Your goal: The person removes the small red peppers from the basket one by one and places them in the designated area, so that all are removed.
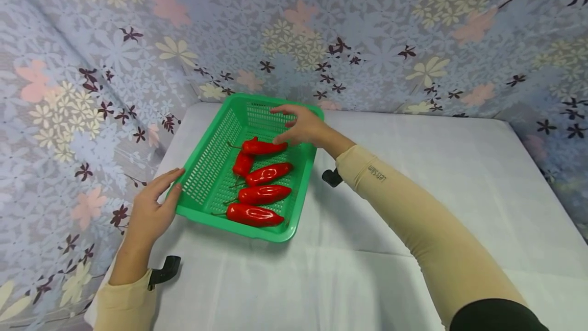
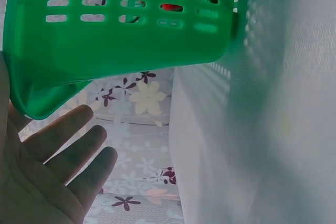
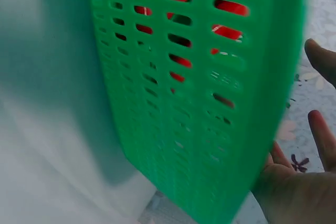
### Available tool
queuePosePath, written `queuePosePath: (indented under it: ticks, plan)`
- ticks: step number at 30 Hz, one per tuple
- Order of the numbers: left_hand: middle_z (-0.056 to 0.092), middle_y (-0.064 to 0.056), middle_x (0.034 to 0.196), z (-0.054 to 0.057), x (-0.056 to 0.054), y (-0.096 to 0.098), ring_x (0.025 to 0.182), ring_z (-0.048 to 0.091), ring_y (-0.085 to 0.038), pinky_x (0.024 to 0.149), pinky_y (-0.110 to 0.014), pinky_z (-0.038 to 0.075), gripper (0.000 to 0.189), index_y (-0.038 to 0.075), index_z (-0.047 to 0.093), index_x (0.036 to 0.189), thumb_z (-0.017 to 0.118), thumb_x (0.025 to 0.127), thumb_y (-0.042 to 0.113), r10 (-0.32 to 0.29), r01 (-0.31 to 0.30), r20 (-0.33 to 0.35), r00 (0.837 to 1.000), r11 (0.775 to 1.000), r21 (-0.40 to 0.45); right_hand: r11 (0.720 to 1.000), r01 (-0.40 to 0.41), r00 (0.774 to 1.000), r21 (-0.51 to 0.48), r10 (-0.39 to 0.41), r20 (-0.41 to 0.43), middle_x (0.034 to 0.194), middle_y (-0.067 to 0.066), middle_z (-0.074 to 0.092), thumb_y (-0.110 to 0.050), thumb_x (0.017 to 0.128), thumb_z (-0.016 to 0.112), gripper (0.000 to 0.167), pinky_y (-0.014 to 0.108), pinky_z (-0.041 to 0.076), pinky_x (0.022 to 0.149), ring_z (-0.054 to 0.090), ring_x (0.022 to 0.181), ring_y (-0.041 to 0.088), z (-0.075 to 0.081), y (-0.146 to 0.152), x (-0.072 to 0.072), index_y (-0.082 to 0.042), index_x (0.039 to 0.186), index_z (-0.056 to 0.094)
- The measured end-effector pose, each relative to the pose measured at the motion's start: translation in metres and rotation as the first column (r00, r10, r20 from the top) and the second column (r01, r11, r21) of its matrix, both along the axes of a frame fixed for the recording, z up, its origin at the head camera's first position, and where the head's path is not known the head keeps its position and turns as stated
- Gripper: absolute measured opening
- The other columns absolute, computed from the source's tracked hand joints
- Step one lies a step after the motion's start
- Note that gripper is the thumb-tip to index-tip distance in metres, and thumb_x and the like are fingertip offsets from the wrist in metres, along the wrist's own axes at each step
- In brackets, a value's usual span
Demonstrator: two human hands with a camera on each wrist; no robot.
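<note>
A green plastic basket [image 1: 202, 178] with slotted walls holds several glossy red peppers [image 1: 264, 194] with thin stems. My left hand [image 1: 153, 206] pinches the basket's rim at its left corner between thumb and index finger; in the left wrist view the other fingers [image 2: 79, 156] spread out below the rim. Over the basket's far right part is my right hand [image 1: 300, 127], its fingers apart and loosely bent. Its thumb tip overlaps the farthest red pepper [image 1: 264, 147] in the head view. The basket wall [image 3: 178, 103] covers part of this hand in the right wrist view.
The basket stands on a table with a white cloth [image 1: 413, 167]. Behind the table and along its left side hangs floral fabric [image 1: 303, 34]. A black wrist camera [image 1: 166, 269] sticks out by the left cuff, another black piece [image 1: 332, 178] by the right cuff.
</note>
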State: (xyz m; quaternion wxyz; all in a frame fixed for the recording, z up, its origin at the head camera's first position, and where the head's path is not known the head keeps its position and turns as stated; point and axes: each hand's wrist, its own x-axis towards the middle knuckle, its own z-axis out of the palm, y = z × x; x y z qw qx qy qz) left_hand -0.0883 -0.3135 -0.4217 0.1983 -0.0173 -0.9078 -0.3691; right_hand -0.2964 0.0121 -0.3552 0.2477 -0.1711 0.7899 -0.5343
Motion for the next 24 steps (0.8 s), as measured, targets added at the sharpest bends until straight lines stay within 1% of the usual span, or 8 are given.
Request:
queuePosePath:
  ticks: [4, 8, 12, 15, 19, 24]
  plan:
    - [0.057, -0.017, 0.141, 0.0, 0.0, 0.0, 0.132, 0.05, -0.041, 0.105, -0.065, 0.037, 0.037, 0.01, 0.063, 0.139, 0.057, 0.102, 0.017, 0.003, -0.003, 0.01, 1.0, 1.0, 0.001, 1.0, 0.007, 0.999, -0.008, -0.007, 0.044, 0.158, 0.008, 0.033, -0.003, 0.078, 0.087, 0.076, 0.054, 0.055, 0.09, 0.04, 0.139, 0.037, -0.008, -0.005, 0.0, -0.024, 0.144, 0.056]
    - [0.057, -0.017, 0.141, 0.0, 0.001, 0.001, 0.132, 0.05, -0.041, 0.104, -0.065, 0.037, 0.037, 0.01, 0.063, 0.138, 0.057, 0.102, 0.017, 0.001, -0.001, 0.018, 1.0, 1.0, 0.002, 1.0, -0.001, 0.998, 0.02, 0.0, 0.059, 0.158, 0.01, 0.032, -0.005, 0.078, 0.087, 0.077, 0.052, 0.055, 0.089, 0.04, 0.139, 0.038, -0.016, -0.009, -0.001, -0.023, 0.145, 0.054]
    - [0.058, -0.017, 0.141, 0.001, 0.001, 0.001, 0.131, 0.05, -0.042, 0.104, -0.065, 0.038, 0.037, 0.01, 0.063, 0.138, 0.058, 0.102, 0.016, -0.004, 0.004, 0.008, 1.0, 1.0, 0.001, 0.999, -0.002, 0.996, 0.053, -0.003, 0.089, 0.159, 0.01, 0.031, -0.006, 0.078, 0.087, 0.079, 0.054, 0.054, 0.091, 0.051, 0.128, 0.036, -0.019, -0.015, -0.001, -0.025, 0.146, 0.053]
    - [0.058, -0.017, 0.14, 0.0, -0.001, 0.0, 0.131, 0.05, -0.041, 0.104, -0.064, 0.038, 0.036, 0.009, 0.064, 0.137, 0.059, 0.102, 0.015, -0.009, 0.009, -0.012, 1.0, 1.0, 0.008, 0.996, -0.006, 0.995, 0.087, -0.003, 0.104, 0.16, 0.011, 0.03, -0.008, 0.078, 0.088, 0.08, 0.054, 0.055, 0.09, 0.057, 0.12, 0.034, -0.019, -0.019, -0.003, -0.027, 0.147, 0.052]
    - [0.059, -0.018, 0.139, -0.001, -0.003, -0.001, 0.131, 0.051, -0.041, 0.104, -0.064, 0.038, 0.036, 0.008, 0.064, 0.137, 0.059, 0.102, 0.015, -0.014, 0.014, -0.023, 1.0, 1.0, 0.017, 0.991, -0.01, 0.994, 0.137, -0.004, 0.108, 0.16, 0.01, 0.03, -0.009, 0.079, 0.088, 0.079, 0.053, 0.055, 0.089, 0.055, 0.122, 0.033, -0.02, -0.024, -0.006, -0.029, 0.147, 0.052]
    - [0.059, -0.018, 0.138, -0.002, -0.003, -0.003, 0.13, 0.052, -0.041, 0.104, -0.063, 0.039, 0.036, 0.008, 0.064, 0.136, 0.059, 0.101, 0.013, -0.013, 0.014, -0.026, 1.0, 1.0, 0.017, 0.977, -0.04, 0.994, 0.209, 0.017, 0.11, 0.161, 0.012, 0.028, -0.014, 0.079, 0.088, 0.082, 0.054, 0.054, 0.09, 0.051, 0.126, 0.034, -0.026, -0.031, -0.011, -0.028, 0.149, 0.05]
